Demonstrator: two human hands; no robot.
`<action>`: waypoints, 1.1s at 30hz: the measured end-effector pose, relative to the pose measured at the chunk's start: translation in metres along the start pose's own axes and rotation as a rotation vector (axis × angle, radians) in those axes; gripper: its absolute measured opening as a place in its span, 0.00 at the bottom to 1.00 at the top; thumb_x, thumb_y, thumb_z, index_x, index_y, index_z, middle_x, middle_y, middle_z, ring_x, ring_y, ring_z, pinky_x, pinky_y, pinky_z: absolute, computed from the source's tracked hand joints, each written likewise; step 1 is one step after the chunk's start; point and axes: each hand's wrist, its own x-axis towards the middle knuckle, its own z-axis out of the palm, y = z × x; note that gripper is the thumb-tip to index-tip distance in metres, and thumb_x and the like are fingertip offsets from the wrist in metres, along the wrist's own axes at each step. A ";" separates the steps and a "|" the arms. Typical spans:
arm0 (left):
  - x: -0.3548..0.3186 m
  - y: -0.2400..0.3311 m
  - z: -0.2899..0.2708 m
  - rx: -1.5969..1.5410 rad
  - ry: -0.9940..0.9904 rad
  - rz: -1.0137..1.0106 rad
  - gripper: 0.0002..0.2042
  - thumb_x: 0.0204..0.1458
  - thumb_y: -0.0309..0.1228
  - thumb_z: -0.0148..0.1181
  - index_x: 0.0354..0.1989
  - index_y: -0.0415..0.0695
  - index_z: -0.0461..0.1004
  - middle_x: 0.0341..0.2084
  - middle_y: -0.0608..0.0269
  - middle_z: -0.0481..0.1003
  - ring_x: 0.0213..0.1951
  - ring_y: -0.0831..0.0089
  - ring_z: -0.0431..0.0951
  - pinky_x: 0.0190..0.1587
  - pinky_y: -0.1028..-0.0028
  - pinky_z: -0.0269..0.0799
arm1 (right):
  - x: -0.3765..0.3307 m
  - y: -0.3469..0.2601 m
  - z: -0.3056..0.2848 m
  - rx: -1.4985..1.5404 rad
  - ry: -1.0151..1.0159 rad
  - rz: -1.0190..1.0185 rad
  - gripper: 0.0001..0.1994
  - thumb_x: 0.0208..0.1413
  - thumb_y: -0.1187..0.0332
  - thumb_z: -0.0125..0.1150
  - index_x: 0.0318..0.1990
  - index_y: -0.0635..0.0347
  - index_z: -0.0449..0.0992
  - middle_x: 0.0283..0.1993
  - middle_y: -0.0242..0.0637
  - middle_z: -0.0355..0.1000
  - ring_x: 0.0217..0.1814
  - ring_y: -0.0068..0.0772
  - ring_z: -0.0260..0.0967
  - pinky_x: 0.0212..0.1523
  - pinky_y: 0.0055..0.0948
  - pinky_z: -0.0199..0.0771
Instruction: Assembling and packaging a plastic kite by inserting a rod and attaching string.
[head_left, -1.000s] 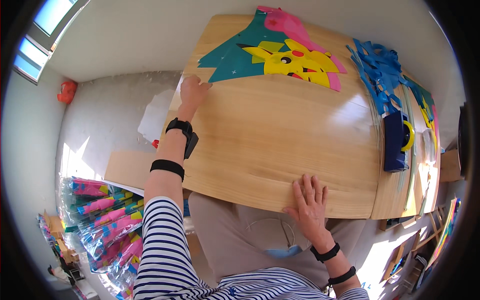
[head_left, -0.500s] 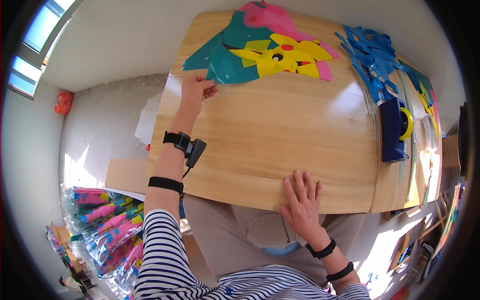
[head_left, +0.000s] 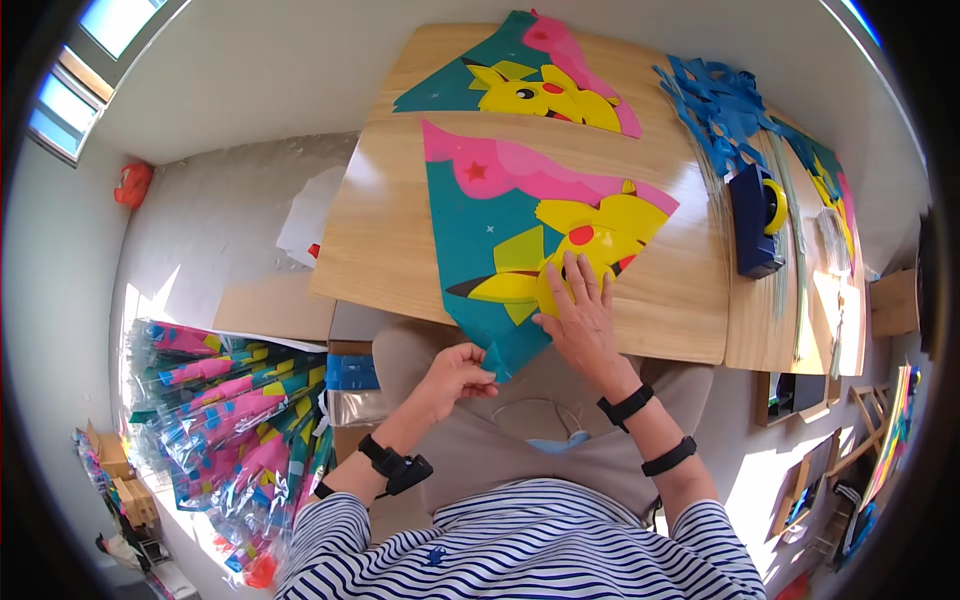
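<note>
A thin triangular sheet (head_left: 455, 235), printed teal and pink with a yellow cartoon character, lies on the wooden table (head_left: 380, 240) in front of me. Its teal corner hangs past the near edge, over my lap. My left hand (head_left: 455, 382) pinches that corner between thumb and fingers, and the material bends there. Flat on the yellow print rests my right hand (head_left: 582, 325), fingers stretched out and a little apart. Farther back, another sheet of the same print (head_left: 550, 98) lies on the table, apart from the first.
On the right stand a dark blue tape dispenser (head_left: 748, 225) with a yellow roll, thin rods (head_left: 793, 250) and a heap of blue strips (head_left: 715, 105). Plastic-wrapped colourful bundles (head_left: 235, 430) lie on the floor at left. A cardboard box (head_left: 895, 303) is at far right.
The front sheet has come off the one behind it and moved toward me, its corner drawn over the near edge by my left hand. My right hand has moved from bare table onto the sheet.
</note>
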 end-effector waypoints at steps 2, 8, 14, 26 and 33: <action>-0.017 -0.011 -0.001 0.045 -0.007 -0.065 0.11 0.53 0.27 0.66 0.42 0.39 0.74 0.34 0.60 0.80 0.33 0.73 0.81 0.40 0.74 0.79 | -0.015 0.000 0.009 -0.035 -0.042 0.001 0.36 0.54 0.54 0.66 0.70 0.54 0.63 0.77 0.48 0.48 0.79 0.52 0.43 0.73 0.66 0.38; -0.013 0.023 -0.019 0.589 0.580 0.463 0.12 0.48 0.28 0.70 0.38 0.36 0.77 0.29 0.61 0.79 0.32 0.76 0.78 0.37 0.76 0.75 | -0.062 0.013 0.002 -0.074 -0.073 0.032 0.37 0.53 0.55 0.68 0.70 0.51 0.63 0.77 0.46 0.48 0.80 0.50 0.41 0.72 0.68 0.37; 0.087 0.083 -0.052 0.978 0.886 0.651 0.21 0.44 0.37 0.73 0.43 0.37 0.78 0.36 0.51 0.80 0.42 0.60 0.79 0.44 0.64 0.76 | -0.081 0.011 -0.007 -0.081 -0.088 0.037 0.39 0.51 0.56 0.70 0.71 0.50 0.62 0.78 0.45 0.48 0.81 0.49 0.40 0.73 0.67 0.36; 0.164 0.115 0.008 1.118 0.972 0.673 0.20 0.43 0.37 0.70 0.43 0.42 0.76 0.45 0.48 0.73 0.52 0.46 0.71 0.50 0.53 0.70 | -0.089 0.010 -0.013 -0.036 -0.106 0.066 0.43 0.47 0.56 0.73 0.71 0.48 0.61 0.78 0.46 0.47 0.81 0.51 0.39 0.73 0.67 0.35; 0.170 0.121 0.003 1.243 1.138 0.761 0.25 0.46 0.42 0.71 0.50 0.43 0.74 0.52 0.54 0.71 0.60 0.49 0.67 0.57 0.40 0.62 | -0.091 0.016 -0.006 -0.055 -0.087 0.067 0.46 0.43 0.55 0.76 0.72 0.47 0.61 0.78 0.45 0.47 0.81 0.51 0.39 0.73 0.68 0.35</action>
